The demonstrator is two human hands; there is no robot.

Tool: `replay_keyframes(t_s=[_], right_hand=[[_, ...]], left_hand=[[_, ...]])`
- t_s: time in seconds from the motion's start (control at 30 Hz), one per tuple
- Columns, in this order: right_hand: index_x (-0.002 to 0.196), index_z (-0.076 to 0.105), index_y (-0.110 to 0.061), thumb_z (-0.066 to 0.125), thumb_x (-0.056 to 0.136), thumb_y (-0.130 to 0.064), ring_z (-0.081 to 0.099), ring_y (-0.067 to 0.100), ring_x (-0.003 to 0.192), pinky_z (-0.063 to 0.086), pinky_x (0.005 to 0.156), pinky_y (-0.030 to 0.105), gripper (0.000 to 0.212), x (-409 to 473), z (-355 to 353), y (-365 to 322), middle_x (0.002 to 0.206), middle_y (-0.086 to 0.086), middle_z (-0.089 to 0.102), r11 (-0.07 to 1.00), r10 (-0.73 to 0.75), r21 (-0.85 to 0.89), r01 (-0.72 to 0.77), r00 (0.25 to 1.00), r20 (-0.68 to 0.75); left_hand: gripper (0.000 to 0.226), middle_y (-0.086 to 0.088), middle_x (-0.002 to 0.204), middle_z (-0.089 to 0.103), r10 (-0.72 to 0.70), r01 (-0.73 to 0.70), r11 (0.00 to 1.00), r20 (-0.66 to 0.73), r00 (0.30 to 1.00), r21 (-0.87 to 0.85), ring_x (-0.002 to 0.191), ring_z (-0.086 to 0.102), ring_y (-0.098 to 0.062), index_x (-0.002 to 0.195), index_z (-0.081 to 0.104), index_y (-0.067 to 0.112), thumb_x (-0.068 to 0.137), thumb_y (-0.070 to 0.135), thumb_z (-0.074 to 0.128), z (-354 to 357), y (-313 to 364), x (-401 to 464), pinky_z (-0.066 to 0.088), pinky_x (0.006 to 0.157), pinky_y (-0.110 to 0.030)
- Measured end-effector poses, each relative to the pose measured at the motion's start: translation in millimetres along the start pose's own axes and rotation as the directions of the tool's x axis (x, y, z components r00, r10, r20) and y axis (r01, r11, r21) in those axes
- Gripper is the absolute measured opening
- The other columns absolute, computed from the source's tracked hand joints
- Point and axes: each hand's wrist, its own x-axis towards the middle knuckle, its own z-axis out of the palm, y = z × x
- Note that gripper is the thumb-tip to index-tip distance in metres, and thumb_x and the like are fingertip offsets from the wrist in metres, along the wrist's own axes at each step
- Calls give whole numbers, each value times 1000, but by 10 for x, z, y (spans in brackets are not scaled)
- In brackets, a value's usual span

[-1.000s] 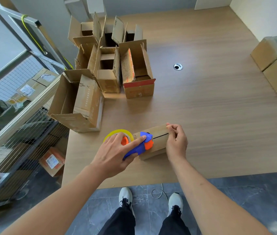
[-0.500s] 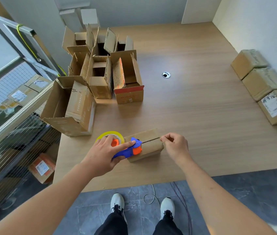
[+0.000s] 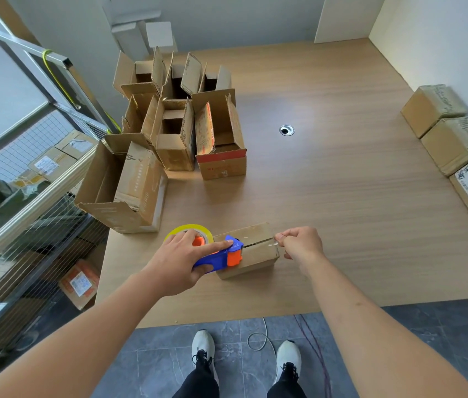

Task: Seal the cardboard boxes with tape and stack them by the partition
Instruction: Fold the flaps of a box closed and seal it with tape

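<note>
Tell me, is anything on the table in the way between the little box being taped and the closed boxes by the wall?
Nothing visible is. Bare wooden table lies between the small brown cardboard box and the three sealed cardboard boxes along the white partition. The open boxes stand off to the left.

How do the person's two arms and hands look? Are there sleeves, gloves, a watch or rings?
Both forearms are bare up to the frame's edge: no sleeves show. The left hand and the right hand wear no gloves. No watch, bracelet or ring is visible on either.
</note>
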Motion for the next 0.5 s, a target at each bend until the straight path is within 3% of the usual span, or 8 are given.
replay_keyframes(t_s=[0.17, 0.3, 0.4, 0.5], right_hand=[[73, 74, -19, 78, 86, -14, 57, 14, 64, 59, 67, 36, 15, 48, 26, -5, 76, 2, 72, 991, 86, 97, -94, 993, 83], [97, 70, -19, 70, 94, -10, 52, 18, 70, 48, 58, 28, 9, 38, 84, -12, 86, 2, 66, 931, 210, 253, -264, 953, 219], [94, 70, -17, 66, 94, -11, 52, 18, 64, 45, 56, 27, 7, 27, 82, -10, 78, 0, 65, 866, 290, 322, -383, 909, 300], [88, 71, -19, 68, 92, -26, 51, 15, 59, 45, 54, 26, 9, 22, 80, 14, 70, -6, 63, 833, 316, 352, -426, 890, 330]], left_hand=[[68, 2, 127, 46, 4, -4, 1000, 10, 1000, -22, 121, 42, -21, 147, 3, 72, 101, 51, 49, -17, 1, 23, 36, 103, -38], [68, 4, 128, 44, -4, 4, 1000, 10, 1000, -20, 121, 42, -21, 146, 1, 73, 101, 52, 48, 4, 9, 14, 36, 104, -41], [68, 3, 127, 45, -9, 9, 1000, 10, 1000, -30, 119, 42, -22, 147, 4, 72, 101, 52, 50, 17, 18, 15, 37, 104, -42], [69, 2, 125, 45, -9, 9, 1000, 9, 1000, -28, 117, 42, -22, 149, 6, 71, 101, 52, 51, 10, 19, 16, 37, 103, -42]])
